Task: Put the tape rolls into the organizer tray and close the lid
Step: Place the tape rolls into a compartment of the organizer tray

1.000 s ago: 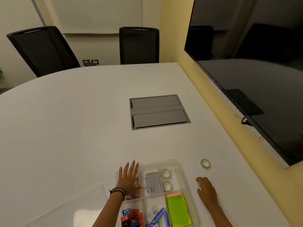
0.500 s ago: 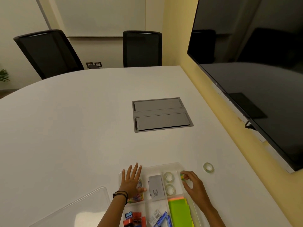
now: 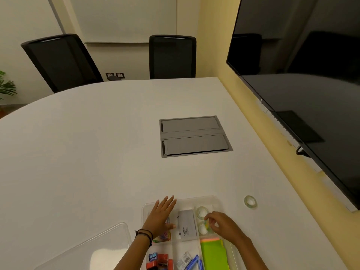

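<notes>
organizer tray (image 3: pixel 218 199): near end cropped | right hand (image 3: pixel 224 227): grip blurred, partly hides roll

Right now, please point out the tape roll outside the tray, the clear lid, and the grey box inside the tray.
tape roll (image 3: pixel 250 201), head view, on its ring.
clear lid (image 3: pixel 101 248), head view, on its flat top.
grey box (image 3: pixel 187 225), head view, on its top face.

One word can be read, on a grey box in the tray

The grey box (image 3: pixel 186 225) lying in the organizer tray (image 3: pixel 218 199), at about 6 o'clock in the view, carries "camlin" in dark letters along its lower left part; the finer print beside it is too small to read, as are the labels on the small packets (image 3: pixel 184 260).
</notes>
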The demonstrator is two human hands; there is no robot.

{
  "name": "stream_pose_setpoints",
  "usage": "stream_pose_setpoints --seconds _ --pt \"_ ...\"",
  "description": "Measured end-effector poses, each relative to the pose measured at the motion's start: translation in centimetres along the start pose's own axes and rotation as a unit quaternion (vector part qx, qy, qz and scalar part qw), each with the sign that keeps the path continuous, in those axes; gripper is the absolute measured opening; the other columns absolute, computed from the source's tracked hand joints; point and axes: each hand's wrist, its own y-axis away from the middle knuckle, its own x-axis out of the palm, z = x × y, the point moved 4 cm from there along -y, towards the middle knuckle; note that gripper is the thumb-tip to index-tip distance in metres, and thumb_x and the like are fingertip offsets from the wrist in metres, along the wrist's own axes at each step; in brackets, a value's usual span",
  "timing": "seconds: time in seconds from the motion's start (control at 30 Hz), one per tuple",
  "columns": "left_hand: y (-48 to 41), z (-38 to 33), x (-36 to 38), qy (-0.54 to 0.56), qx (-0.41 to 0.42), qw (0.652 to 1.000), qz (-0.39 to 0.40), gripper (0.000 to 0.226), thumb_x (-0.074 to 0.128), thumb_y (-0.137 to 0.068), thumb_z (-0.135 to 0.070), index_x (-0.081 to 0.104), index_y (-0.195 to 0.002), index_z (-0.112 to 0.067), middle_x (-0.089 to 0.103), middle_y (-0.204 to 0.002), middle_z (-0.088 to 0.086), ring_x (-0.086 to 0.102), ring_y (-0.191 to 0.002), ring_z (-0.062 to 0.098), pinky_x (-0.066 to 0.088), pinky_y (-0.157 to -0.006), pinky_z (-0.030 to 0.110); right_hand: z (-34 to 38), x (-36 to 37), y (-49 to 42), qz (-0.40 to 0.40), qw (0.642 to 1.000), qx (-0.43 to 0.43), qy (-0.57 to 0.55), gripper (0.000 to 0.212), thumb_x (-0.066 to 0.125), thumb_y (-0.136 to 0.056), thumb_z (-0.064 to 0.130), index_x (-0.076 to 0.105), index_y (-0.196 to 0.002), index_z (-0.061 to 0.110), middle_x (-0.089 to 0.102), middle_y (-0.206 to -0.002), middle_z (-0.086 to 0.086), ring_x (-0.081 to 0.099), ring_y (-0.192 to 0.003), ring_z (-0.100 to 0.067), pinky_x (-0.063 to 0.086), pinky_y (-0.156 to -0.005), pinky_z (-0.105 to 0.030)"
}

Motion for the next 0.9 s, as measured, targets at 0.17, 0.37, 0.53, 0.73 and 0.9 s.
stream_pose_setpoints --seconds 0.17,0.37,0.53,0.73,0.9 --pt "-0.3 0.1 0.0 0.021 0.013 1.0 -0.013 0.086 0.056 -0.089 -0.042 -0.001 -0.15 -0.021 -0.007 -0.16 0.002 -0.006 -0.148 0.021 -0.008 -0.119 0.038 -1.2 -3.7 -0.9 -0.115 0.987 0.036 -0.108 0.027 0.057 -0.087 0.002 0.063 -0.094 0.028 0.065 -0.092 0.003 0.06 -0.078 -0.005 0.046 -0.072 -0.011" --pt "-0.2 0.3 0.4 0.049 0.01 0.998 -0.026 0.085 0.056 -0.09 -0.04 -0.003 -0.149 -0.021 -0.01 -0.159 0.002 -0.009 -0.147 0.021 -0.012 -0.118 0.035 -7.3 -7.5 -1.2 -0.23 0.963 0.143 -0.007 0.034 0.061 -0.081 -0.009 0.059 -0.115 -0.005 0.054 -0.122 -0.029 0.051 -0.116 -0.041 0.038 -0.104 -0.044" --pt "-0.3 0.6 0.6 0.056 0.013 0.997 -0.045 0.086 0.055 -0.09 -0.04 -0.005 -0.148 -0.02 -0.013 -0.158 0.0 -0.012 -0.146 0.018 -0.034 -0.099 0.012 -10.7 -7.0 -1.3 -0.095 0.953 0.28 0.071 0.059 0.054 -0.092 0.015 0.025 -0.144 0.015 0.011 -0.155 -0.023 0.01 -0.143 -0.039 0.023 -0.116 -0.046" --pt "-0.5 0.5 0.5 0.052 0.011 0.998 -0.021 0.085 0.054 -0.09 -0.042 -0.004 -0.148 -0.02 -0.01 -0.159 0.002 -0.011 -0.147 0.021 -0.013 -0.116 0.037 -10.3 -5.4 -1.0 -0.142 0.946 0.282 0.075 0.052 0.047 -0.089 -0.003 0.038 -0.138 0.011 0.019 -0.151 -0.024 0.025 -0.134 -0.044 0.033 -0.111 -0.047" --pt "-0.5 0.6 0.6 0.057 0.009 0.998 -0.022 0.086 0.054 -0.09 -0.041 -0.005 -0.148 -0.02 -0.01 -0.159 0.002 -0.011 -0.147 0.021 -0.013 -0.117 0.037 -9.0 -3.6 -0.2 -0.19 0.942 0.255 0.106 0.049 0.04 -0.087 -0.013 0.049 -0.13 0.009 0.037 -0.143 -0.019 0.038 -0.125 -0.037 0.047 -0.097 -0.045"
